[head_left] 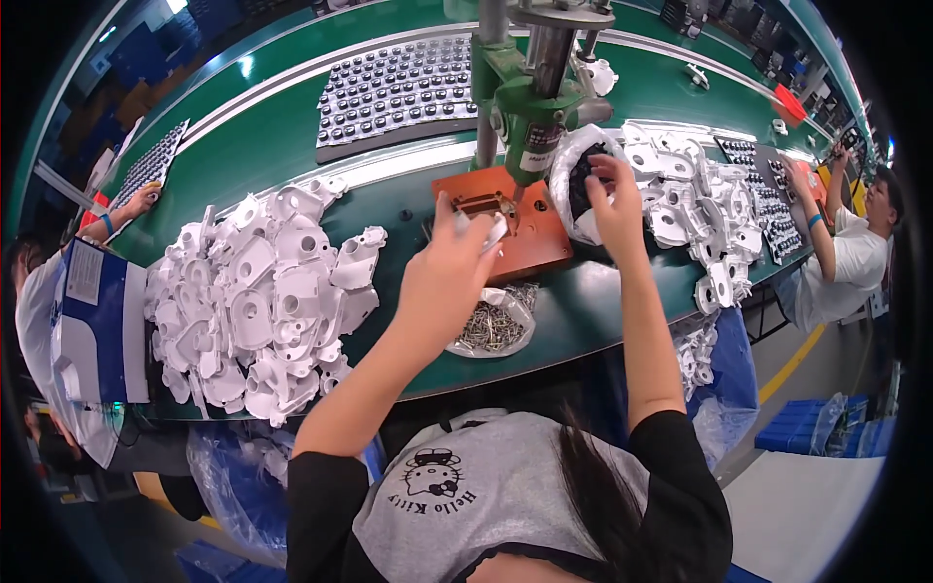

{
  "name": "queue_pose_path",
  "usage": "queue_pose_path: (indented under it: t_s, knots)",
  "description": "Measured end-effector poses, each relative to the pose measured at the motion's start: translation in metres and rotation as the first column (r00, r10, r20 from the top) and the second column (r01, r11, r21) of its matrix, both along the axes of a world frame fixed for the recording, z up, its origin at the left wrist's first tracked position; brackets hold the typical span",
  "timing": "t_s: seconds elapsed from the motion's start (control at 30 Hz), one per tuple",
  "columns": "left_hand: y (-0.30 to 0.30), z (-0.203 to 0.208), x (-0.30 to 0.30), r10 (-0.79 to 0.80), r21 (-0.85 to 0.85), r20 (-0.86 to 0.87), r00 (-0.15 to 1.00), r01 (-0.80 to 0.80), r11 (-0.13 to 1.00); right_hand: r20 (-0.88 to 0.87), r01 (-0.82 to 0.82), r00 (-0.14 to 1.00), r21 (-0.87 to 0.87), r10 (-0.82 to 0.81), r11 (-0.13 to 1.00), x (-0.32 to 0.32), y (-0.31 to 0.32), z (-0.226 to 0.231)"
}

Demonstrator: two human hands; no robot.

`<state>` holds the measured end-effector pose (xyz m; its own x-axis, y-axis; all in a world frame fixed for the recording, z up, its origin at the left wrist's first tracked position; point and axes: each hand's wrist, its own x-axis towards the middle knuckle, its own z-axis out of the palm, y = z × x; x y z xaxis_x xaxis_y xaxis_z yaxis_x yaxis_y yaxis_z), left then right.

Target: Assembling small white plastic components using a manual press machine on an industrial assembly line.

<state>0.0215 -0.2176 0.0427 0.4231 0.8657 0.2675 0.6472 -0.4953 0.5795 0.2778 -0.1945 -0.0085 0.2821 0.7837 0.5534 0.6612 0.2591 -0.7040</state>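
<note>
My left hand point(449, 260) is closed on a small white plastic part point(496, 233), held over the orange base plate point(533, 248) of a green bench press point(533, 126). The fingers partly cover a brown metal fixture point(486, 204) on that plate. My right hand point(618, 206) is over a clear plastic bag point(561, 180) of small black parts point(586, 175). Its thumb and bent fingers stand apart, and no part shows between them. In front of the plate lies an open bag of small metal pins or screws point(494, 325).
White plastic housings are heaped at left point(253, 301) and right point(695, 199). Behind stands a tray of black-and-white pieces point(397, 92). A blue-and-white box point(97, 321) is at the far left. Co-workers sit at right point(841, 243) and left point(49, 291).
</note>
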Motion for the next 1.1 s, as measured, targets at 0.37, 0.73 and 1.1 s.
queue_pose_path:
  t_s: [0.37,0.73,1.1]
  knots:
    - [0.044,-0.069,0.042,-0.118,0.289,-0.037,0.992,0.124,0.949,0.593,0.347,0.777,-0.124,-0.211,0.93,0.045,0.057,-0.065]
    - [0.064,-0.047,0.001,-0.211,0.309,-0.376,0.902,0.337,0.889,0.527,0.342,0.82,-0.136,-0.225,0.93,0.04,0.048,-0.054]
    - [0.038,-0.024,0.027,-0.031,0.14,-0.436,0.9,0.101,0.985,0.494,0.339,0.841,-0.161,-0.221,0.927,0.036,0.044,-0.05]
